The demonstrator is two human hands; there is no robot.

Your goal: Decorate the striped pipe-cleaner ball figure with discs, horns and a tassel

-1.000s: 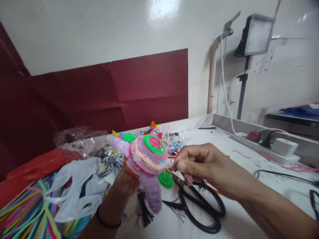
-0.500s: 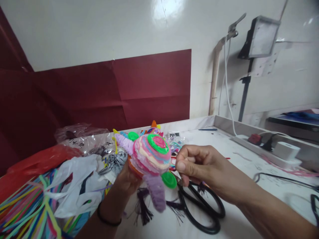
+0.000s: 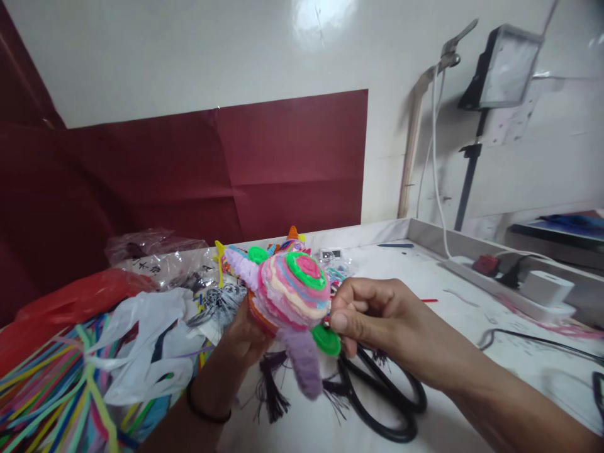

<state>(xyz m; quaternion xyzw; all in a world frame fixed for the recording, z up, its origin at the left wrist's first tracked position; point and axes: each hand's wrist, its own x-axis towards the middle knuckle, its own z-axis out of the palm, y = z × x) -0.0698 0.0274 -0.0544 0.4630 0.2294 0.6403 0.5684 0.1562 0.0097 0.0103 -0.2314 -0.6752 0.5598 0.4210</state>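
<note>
A round, fuzzy pipe-cleaner figure (image 3: 292,299) in pink, cream and blue rings is held up over the table. It has a green-and-pink spiral on its side, lilac limbs and green discs. My left hand (image 3: 248,336) grips it from behind and below, with most fingers hidden. At its right edge, my right hand (image 3: 365,314) is closed in a pinch beside the lower green disc (image 3: 326,340); what the fingertips hold, if anything, is too small to tell. Black-handled scissors (image 3: 377,402) lie underneath, their blades hidden. Dark tassels (image 3: 274,393) lie to their left.
Bundled coloured pipe cleaners (image 3: 51,396), a white plastic bag (image 3: 146,352) and a red bag (image 3: 94,299) fill the left side. A power strip (image 3: 509,283) with plugs runs along the right edge. A lamp (image 3: 512,66) stands behind.
The figure in my left hand has shifted slightly right, closer to my right fingertips. My right hand stays pinched in nearly the same place. The camera view has shifted a little.
</note>
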